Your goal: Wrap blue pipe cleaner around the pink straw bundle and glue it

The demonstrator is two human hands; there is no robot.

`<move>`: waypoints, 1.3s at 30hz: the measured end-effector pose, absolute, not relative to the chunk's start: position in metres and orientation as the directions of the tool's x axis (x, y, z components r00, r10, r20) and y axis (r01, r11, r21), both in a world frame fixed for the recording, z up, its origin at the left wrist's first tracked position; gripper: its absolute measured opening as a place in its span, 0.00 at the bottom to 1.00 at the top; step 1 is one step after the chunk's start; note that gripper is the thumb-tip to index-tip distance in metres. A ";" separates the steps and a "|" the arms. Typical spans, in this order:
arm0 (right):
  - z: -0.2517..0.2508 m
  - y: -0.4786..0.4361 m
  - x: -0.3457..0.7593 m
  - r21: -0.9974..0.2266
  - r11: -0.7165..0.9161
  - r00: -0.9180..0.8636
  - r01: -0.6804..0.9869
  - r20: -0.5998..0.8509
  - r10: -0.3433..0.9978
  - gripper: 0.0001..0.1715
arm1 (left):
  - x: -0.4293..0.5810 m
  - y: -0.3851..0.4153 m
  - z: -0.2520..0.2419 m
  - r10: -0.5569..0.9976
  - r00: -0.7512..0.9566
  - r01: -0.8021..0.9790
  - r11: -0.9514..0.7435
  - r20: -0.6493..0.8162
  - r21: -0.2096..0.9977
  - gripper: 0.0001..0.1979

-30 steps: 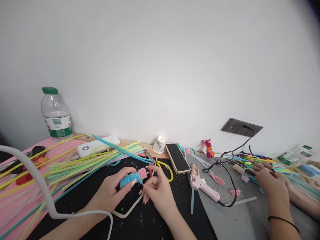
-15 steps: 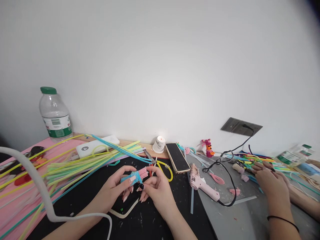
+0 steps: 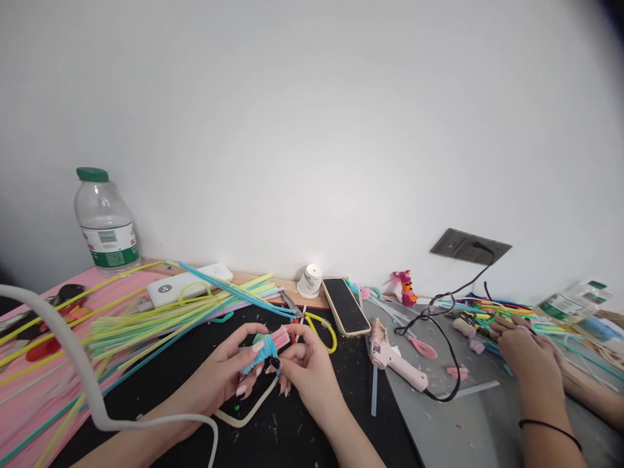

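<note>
The workpiece is a short pink pipe-cleaner bundle (image 3: 281,337) wrapped in a blue pipe-cleaner coil (image 3: 266,351); it is held above the black mat (image 3: 302,432), between the two hands, tilted with its pink ends up and to the right. The left hand (image 3: 238,361) has its grip closed around the coil, thumb on top and fingers beneath. The right hand (image 3: 306,363) has a narrow grip, thumb and fingertips apparently pinching a blue strand (image 3: 278,372) at the coil's edge; the contact is partly hidden. The piece should be light, soft and fuzzy outside, with a bendable wire core; slippage is unlikely, but loose turns may spread. Take hold at the wrapped middle with moderate pressure; avoid the cut pink ends, which may splay or prick. Keep the strand lightly taut.
</note>
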State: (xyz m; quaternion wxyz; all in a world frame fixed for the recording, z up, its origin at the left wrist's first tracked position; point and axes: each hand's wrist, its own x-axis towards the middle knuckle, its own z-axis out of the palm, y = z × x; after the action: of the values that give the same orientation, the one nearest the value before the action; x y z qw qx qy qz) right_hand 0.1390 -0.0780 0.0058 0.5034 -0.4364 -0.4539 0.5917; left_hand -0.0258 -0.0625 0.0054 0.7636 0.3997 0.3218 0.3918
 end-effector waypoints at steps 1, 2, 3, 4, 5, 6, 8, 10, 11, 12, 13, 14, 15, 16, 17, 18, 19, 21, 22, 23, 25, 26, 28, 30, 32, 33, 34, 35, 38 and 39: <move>0.006 -0.078 0.139 -0.977 -0.079 -0.115 -0.199 -0.056 0.992 0.24 | -0.026 -0.063 0.006 0.850 0.494 -0.342 0.384 -0.183 0.858 0.27; 0.006 -0.078 0.139 -0.977 -0.075 -0.116 -0.199 -0.053 0.992 0.24 | -0.026 -0.063 0.007 0.846 0.501 -0.344 0.390 -0.184 0.854 0.27; 0.006 -0.078 0.139 -0.977 -0.072 -0.116 -0.199 -0.050 0.992 0.25 | -0.026 -0.062 0.007 0.842 0.507 -0.345 0.394 -0.184 0.852 0.26; 0.007 -0.078 0.139 -0.978 -0.069 -0.114 -0.198 -0.047 0.992 0.25 | -0.026 -0.062 0.006 0.839 0.512 -0.345 0.395 -0.182 0.852 0.26; 0.007 -0.078 0.139 -0.979 -0.068 -0.112 -0.193 -0.046 0.993 0.25 | -0.026 -0.062 0.006 0.839 0.515 -0.344 0.392 -0.178 0.853 0.26; 0.006 -0.079 0.139 -0.981 -0.065 -0.110 -0.185 -0.045 0.993 0.25 | -0.026 -0.061 0.005 0.840 0.515 -0.342 0.386 -0.172 0.857 0.25; 0.006 -0.080 0.139 -0.985 -0.061 -0.108 -0.162 -0.044 0.993 0.26 | -0.027 -0.059 0.002 0.846 0.511 -0.322 0.354 -0.153 0.878 0.25; 0.004 -0.080 0.140 -0.989 -0.054 -0.095 -0.136 -0.041 0.995 0.27 | -0.028 -0.057 -0.001 0.863 0.492 -0.263 0.277 -0.119 0.924 0.23; 0.004 -0.080 0.140 -0.992 -0.048 -0.084 -0.121 -0.038 0.996 0.28 | -0.029 -0.056 -0.002 0.877 0.471 -0.217 0.221 -0.096 0.951 0.22; 0.003 -0.080 0.140 -0.994 -0.042 -0.070 -0.103 -0.035 0.997 0.29 | -0.029 -0.055 -0.003 0.893 0.444 -0.165 0.158 -0.070 0.974 0.21; 0.003 -0.080 0.140 -0.996 -0.036 -0.056 -0.085 -0.031 0.998 0.29 | -0.031 -0.054 -0.003 0.908 0.416 -0.109 0.096 -0.042 0.989 0.20; 0.003 -0.080 0.139 -0.997 -0.026 -0.042 -0.070 -0.023 0.999 0.29 | -0.032 -0.054 -0.003 0.920 0.391 -0.052 0.039 -0.016 0.998 0.19; 0.004 -0.081 0.139 -0.998 -0.014 -0.031 -0.060 -0.012 0.999 0.28 | -0.033 -0.054 -0.002 0.929 0.371 0.007 -0.011 0.007 1.000 0.18; 0.004 -0.081 0.139 -0.998 0.000 -0.024 -0.058 0.001 1.000 0.27 | -0.034 -0.054 0.000 0.934 0.356 0.069 -0.054 0.025 0.996 0.17; 0.006 -0.081 0.139 -0.998 0.017 -0.016 -0.063 0.018 1.000 0.25 | -0.035 -0.055 0.002 0.938 0.343 0.136 -0.093 0.041 0.986 0.16; 0.007 -0.082 0.140 -0.997 0.035 -0.010 -0.074 0.035 0.999 0.23 | -0.036 -0.056 0.004 0.942 0.331 0.204 -0.129 0.056 0.970 0.15; 0.009 -0.082 0.140 -0.994 0.053 -0.002 -0.091 0.054 0.999 0.21 | -0.037 -0.057 0.006 0.945 0.319 0.266 -0.161 0.071 0.950 0.14; 0.013 -0.083 0.142 -0.988 0.081 0.003 -0.133 0.081 0.997 0.16 | -0.038 -0.058 0.010 0.944 0.312 0.353 -0.219 0.106 0.910 0.13; 0.015 -0.084 0.143 -0.985 0.087 -0.004 -0.152 0.089 0.996 0.13 | -0.039 -0.059 0.011 0.939 0.320 0.372 -0.247 0.126 0.894 0.13; 0.017 -0.084 0.144 -0.982 0.088 -0.016 -0.168 0.092 0.996 0.09 | -0.039 -0.059 0.012 0.932 0.331 0.379 -0.273 0.146 0.884 0.12; 0.020 -0.085 0.145 -0.976 0.076 -0.051 -0.204 0.088 0.995 0.08 | -0.039 -0.058 0.012 0.921 0.342 0.371 -0.314 0.186 0.874 0.11; 0.021 -0.085 0.145 -0.972 0.064 -0.072 -0.228 0.082 0.994 0.10 | -0.039 -0.057 0.011 0.918 0.340 0.363 -0.327 0.203 0.872 0.10; 0.022 -0.087 0.145 -0.962 0.042 -0.103 -0.269 0.072 0.992 0.14 | -0.039 -0.055 0.008 0.915 0.330 0.348 -0.345 0.230 0.872 0.10; 0.023 -0.088 0.144 -0.965 0.043 -0.115 -0.259 0.075 0.990 0.16 | -0.040 -0.054 0.005 0.902 0.349 0.329 -0.370 0.252 0.869 0.09; 0.022 -0.088 0.144 -0.979 0.074 -0.105 -0.189 0.095 0.990 0.17 | -0.040 -0.054 0.003 0.885 0.381 0.307 -0.393 0.266 0.867 0.09; 0.021 -0.087 0.144 -0.985 0.087 -0.090 -0.148 0.101 0.991 0.15 | -0.040 -0.054 0.002 0.879 0.396 0.298 -0.398 0.267 0.868 0.10; 0.021 -0.087 0.144 -0.990 0.093 -0.069 -0.108 0.101 0.992 0.12 | -0.039 -0.054 0.002 0.874 0.408 0.290 -0.399 0.265 0.870 0.10; 0.020 -0.087 0.145 -0.993 0.090 -0.044 -0.072 0.094 0.995 0.08 | -0.039 -0.055 0.002 0.870 0.418 0.283 -0.398 0.261 0.873 0.10; 0.017 -0.085 0.148 -0.997 0.083 0.038 0.005 0.083 0.996 0.04 | -0.038 -0.056 0.004 0.856 0.451 0.258 -0.394 0.251 0.882 0.12; 0.017 -0.084 0.148 -0.996 0.092 0.048 0.018 0.093 0.994 0.05 | -0.038 -0.057 0.005 0.855 0.455 0.253 -0.391 0.248 0.885 0.12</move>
State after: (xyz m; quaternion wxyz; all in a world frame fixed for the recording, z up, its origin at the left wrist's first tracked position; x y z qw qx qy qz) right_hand 0.1484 -0.0844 0.0169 0.5309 -0.4922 -0.5140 0.4600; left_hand -0.0376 -0.0567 0.0053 0.4091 0.7485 0.3702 0.3680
